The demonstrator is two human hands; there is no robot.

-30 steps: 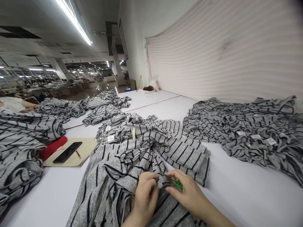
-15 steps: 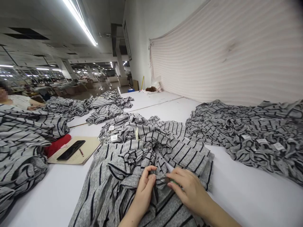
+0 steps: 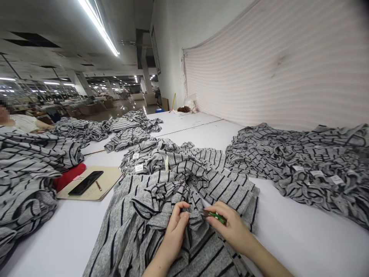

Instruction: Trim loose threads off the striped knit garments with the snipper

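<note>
A grey knit garment with dark stripes (image 3: 135, 227) lies bunched on the white table in front of me. My left hand (image 3: 177, 223) is closed on a fold of it, thumb against the fingers. Just to the right, my right hand (image 3: 229, 225) grips small green-handled thread snips (image 3: 216, 217) between thumb and fingers. Their metal blades point left toward the pinched fold; whether they touch the cloth I cannot tell.
Striped garments with white labels are heaped at the right (image 3: 300, 165). Another striped pile (image 3: 25, 184) sits at the left, beside a phone (image 3: 86, 182) and a pen (image 3: 98, 186) on a paper pad (image 3: 111, 179). A person (image 3: 25, 123) is at the far left.
My right hand has turned and shifted slightly right, drawing the snips a little away from my left hand; more of the green handle shows. The left hand has hardly moved.
</note>
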